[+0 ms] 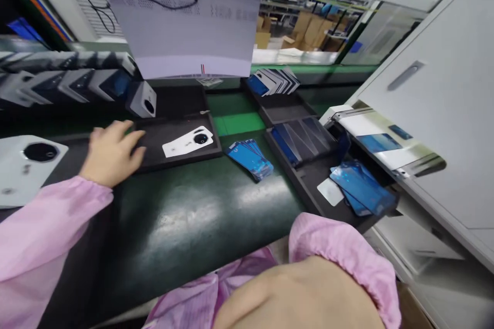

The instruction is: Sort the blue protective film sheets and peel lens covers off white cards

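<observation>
White panels [181, 145] near tray's [193, 158] right edge | likely light, slippery: pinch long sides | your left hand [113, 149] empty, spread; right hand [281, 295] can't tell

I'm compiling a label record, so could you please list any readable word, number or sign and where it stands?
No text is legible.
White piece beside the left hand: marks too blurred to read.
White cards in the black tray: marks too small to read.
Grey panel: mark too blurred to read.
</observation>
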`<control>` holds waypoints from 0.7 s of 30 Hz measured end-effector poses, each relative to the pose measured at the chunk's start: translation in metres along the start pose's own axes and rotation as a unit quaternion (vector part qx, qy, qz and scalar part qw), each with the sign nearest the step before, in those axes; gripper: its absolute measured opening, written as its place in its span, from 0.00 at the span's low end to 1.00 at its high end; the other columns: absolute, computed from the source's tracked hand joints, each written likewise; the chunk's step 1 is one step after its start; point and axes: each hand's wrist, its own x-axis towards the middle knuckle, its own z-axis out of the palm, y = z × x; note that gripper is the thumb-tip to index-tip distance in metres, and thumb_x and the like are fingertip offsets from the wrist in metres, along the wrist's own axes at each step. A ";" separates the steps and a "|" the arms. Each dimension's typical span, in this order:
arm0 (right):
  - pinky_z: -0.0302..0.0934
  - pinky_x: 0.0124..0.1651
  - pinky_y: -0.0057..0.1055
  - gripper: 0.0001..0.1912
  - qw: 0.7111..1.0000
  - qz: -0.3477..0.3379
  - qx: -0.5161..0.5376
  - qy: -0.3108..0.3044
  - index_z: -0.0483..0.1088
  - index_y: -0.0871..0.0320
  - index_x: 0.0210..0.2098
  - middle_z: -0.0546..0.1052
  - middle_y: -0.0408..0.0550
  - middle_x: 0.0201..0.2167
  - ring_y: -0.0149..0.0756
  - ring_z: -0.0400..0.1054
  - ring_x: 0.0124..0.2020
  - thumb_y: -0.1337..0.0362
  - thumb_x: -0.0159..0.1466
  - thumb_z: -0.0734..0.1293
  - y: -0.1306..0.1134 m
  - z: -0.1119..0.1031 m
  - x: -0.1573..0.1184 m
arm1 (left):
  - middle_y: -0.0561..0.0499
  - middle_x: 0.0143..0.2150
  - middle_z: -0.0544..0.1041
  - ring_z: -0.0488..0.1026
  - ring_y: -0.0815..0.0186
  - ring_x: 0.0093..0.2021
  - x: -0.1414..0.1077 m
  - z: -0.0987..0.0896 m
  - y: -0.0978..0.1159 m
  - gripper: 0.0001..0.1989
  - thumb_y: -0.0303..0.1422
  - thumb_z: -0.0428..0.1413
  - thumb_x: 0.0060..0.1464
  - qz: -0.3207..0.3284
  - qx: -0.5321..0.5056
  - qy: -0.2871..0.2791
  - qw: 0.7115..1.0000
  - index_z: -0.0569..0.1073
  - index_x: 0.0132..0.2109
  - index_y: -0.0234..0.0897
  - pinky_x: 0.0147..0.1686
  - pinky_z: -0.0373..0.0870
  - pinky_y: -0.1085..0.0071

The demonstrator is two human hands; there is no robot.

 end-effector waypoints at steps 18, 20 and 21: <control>0.63 0.47 0.41 0.35 0.900 0.366 -0.062 0.227 0.68 0.65 0.37 0.75 0.61 0.42 0.54 0.69 0.47 0.45 0.39 0.75 0.183 -0.092 0.128 | 0.47 0.50 0.73 0.69 0.64 0.53 -0.016 0.177 0.238 0.08 0.28 0.50 0.56 -0.355 -0.602 -0.212 0.683 0.67 0.44 0.40 0.51 0.68 0.61; 0.65 0.44 0.39 0.33 0.903 0.368 -0.026 0.222 0.69 0.64 0.33 0.77 0.57 0.38 0.51 0.70 0.44 0.47 0.37 0.76 0.188 -0.094 0.127 | 0.47 0.50 0.73 0.70 0.65 0.53 -0.015 0.176 0.237 0.06 0.27 0.50 0.56 -0.360 -0.608 -0.211 0.675 0.67 0.41 0.39 0.51 0.68 0.61; 0.65 0.42 0.38 0.31 0.904 0.365 -0.004 0.222 0.69 0.64 0.31 0.77 0.55 0.35 0.50 0.71 0.41 0.48 0.36 0.76 0.189 -0.094 0.128 | 0.47 0.49 0.73 0.70 0.65 0.52 -0.015 0.176 0.237 0.05 0.27 0.51 0.55 -0.360 -0.611 -0.213 0.672 0.68 0.40 0.39 0.50 0.69 0.61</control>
